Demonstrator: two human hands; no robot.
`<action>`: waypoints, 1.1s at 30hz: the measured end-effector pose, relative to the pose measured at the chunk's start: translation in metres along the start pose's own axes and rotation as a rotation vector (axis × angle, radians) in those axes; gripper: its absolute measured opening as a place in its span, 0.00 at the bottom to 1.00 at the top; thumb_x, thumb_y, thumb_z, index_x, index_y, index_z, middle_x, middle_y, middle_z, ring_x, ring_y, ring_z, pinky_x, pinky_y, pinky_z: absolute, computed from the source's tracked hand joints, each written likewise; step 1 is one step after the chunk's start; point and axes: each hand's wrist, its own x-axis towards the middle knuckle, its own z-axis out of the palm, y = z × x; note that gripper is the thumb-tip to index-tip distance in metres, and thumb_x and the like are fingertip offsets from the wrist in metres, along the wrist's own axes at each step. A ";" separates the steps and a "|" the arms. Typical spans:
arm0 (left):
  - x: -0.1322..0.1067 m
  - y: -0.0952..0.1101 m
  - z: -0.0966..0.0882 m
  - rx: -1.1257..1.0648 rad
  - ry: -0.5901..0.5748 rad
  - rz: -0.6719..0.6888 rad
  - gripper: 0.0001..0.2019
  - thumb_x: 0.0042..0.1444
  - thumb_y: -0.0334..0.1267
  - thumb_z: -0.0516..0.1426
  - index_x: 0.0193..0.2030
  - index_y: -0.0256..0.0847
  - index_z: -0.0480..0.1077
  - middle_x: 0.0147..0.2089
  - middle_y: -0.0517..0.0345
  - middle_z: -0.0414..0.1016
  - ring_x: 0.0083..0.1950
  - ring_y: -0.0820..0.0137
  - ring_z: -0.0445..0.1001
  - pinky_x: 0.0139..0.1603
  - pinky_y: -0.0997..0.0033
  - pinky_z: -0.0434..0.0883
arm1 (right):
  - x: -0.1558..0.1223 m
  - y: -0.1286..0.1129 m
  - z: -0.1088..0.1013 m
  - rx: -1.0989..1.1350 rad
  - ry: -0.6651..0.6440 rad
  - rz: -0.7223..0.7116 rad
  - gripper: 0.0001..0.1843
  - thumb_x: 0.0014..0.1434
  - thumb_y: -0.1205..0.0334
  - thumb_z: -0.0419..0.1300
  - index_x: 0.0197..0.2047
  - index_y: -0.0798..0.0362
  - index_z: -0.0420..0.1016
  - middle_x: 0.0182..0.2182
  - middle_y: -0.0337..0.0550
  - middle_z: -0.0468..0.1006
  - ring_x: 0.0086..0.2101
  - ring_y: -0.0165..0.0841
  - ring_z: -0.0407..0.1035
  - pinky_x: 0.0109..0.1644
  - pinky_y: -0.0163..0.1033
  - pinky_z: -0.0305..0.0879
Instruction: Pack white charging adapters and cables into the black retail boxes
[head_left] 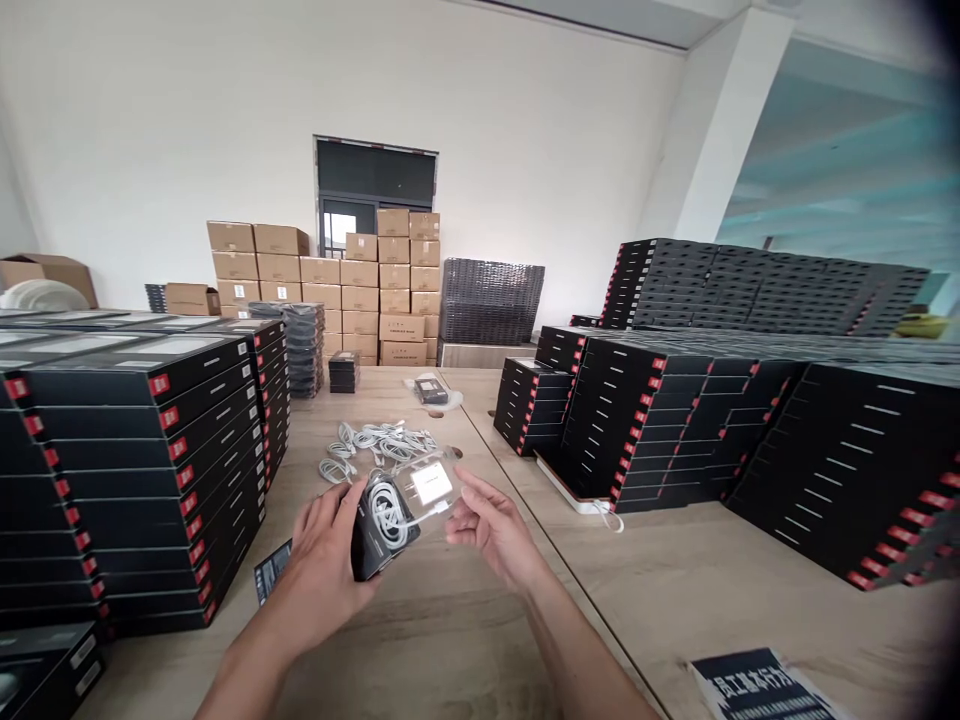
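My left hand (322, 555) is closed around a small black box (367, 540), tilted above the table. Against the box lies a coiled white charging cable (388, 512), its plug end sticking out to the right. Close to that plug is my right hand (491, 525), its fingers apart and partly curled; I see nothing clearly gripped in it. Just beyond the box, a white charger (431, 482) with metal prongs shows in clear plastic packaging. Several more coiled white cables (386, 440) lie in a loose pile behind it.
Tall stacks of black boxes with red labels stand at left (127, 480) and right (637, 420). A printed sheet (761, 685) lies at the lower right. Farther back are a bagged dark item (431, 390), a small black stack (343, 372) and brown cartons (360, 290).
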 end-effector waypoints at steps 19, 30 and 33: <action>-0.002 0.025 -0.006 -0.329 -0.176 0.011 0.48 0.42 0.29 0.62 0.70 0.52 0.47 0.66 0.49 0.56 0.68 0.52 0.55 0.67 0.50 0.54 | -0.015 0.005 0.011 -0.100 -0.275 0.202 0.23 0.46 0.62 0.73 0.47 0.53 0.77 0.34 0.42 0.81 0.31 0.32 0.76 0.29 0.34 0.74; -0.008 0.059 0.018 -0.932 -0.031 -0.134 0.51 0.49 0.33 0.64 0.73 0.50 0.36 0.74 0.49 0.44 0.74 0.54 0.45 0.72 0.51 0.46 | -0.008 -0.013 0.019 -0.319 0.138 -0.364 0.18 0.56 0.45 0.64 0.44 0.49 0.82 0.40 0.46 0.82 0.41 0.41 0.74 0.47 0.45 0.70; -0.008 0.056 0.017 -0.964 -0.017 -0.114 0.45 0.55 0.34 0.60 0.72 0.50 0.36 0.74 0.49 0.46 0.73 0.55 0.49 0.72 0.52 0.48 | -0.013 -0.021 0.023 -0.483 0.127 -0.438 0.19 0.59 0.45 0.61 0.44 0.49 0.82 0.43 0.47 0.82 0.46 0.45 0.72 0.55 0.48 0.65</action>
